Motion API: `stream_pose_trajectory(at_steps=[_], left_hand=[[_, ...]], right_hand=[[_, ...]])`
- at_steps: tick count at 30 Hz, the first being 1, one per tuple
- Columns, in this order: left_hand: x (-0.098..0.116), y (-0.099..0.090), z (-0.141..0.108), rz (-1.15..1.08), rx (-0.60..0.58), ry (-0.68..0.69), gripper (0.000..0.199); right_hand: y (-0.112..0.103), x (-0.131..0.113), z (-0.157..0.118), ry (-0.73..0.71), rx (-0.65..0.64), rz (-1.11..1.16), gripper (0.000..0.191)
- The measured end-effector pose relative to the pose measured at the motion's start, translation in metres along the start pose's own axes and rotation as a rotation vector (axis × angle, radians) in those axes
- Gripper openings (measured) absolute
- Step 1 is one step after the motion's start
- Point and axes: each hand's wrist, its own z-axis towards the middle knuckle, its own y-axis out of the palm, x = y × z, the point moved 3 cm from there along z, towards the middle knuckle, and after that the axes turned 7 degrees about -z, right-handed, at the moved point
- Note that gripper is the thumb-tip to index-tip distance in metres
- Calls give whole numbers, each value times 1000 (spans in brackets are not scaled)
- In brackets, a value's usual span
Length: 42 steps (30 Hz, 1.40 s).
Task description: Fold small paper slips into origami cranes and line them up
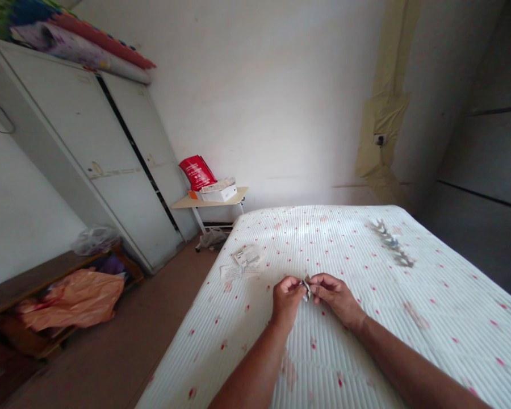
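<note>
Over the middle of the bed, my left hand point(288, 295) and my right hand point(333, 295) pinch a small folded piece of printed paper point(305, 291) between fingertips and thumbs. The fingers of both hands hide part of it. To the left of my hands lie flat printed paper pieces point(247, 258), overlapping on the bedcover. On the right side of the bed stands a slanting row of several folded paper figures point(390, 241), with pointed parts like small birds. They are blurred, so their exact shape is hard to make out.
The bed point(366, 341) has a ribbed white cover with red spots. Beyond its far left corner is a small table point(183, 203) carrying a red bag point(197, 172) and a white box point(220, 193). A metal cabinet point(85, 142) and an orange plastic bag point(79, 298) are at the left.
</note>
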Motion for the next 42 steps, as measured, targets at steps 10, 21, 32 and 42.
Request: stream_pose_trajectory(at_steps=[10, 21, 32, 42], left_hand=[[5, 1, -2, 89, -17, 20, 16], [-10, 4, 0, 117, -125, 97, 8], [-12, 3, 0, 83, -92, 58, 11], [-9, 0, 3, 39, -15, 2, 16]], right_hand=[[2, 5, 0, -41, 6, -199, 24], [0, 7, -1, -106, 83, -353, 25], [4, 7, -3, -74, 137, -428, 22], [2, 10, 0, -145, 99, -418, 16]])
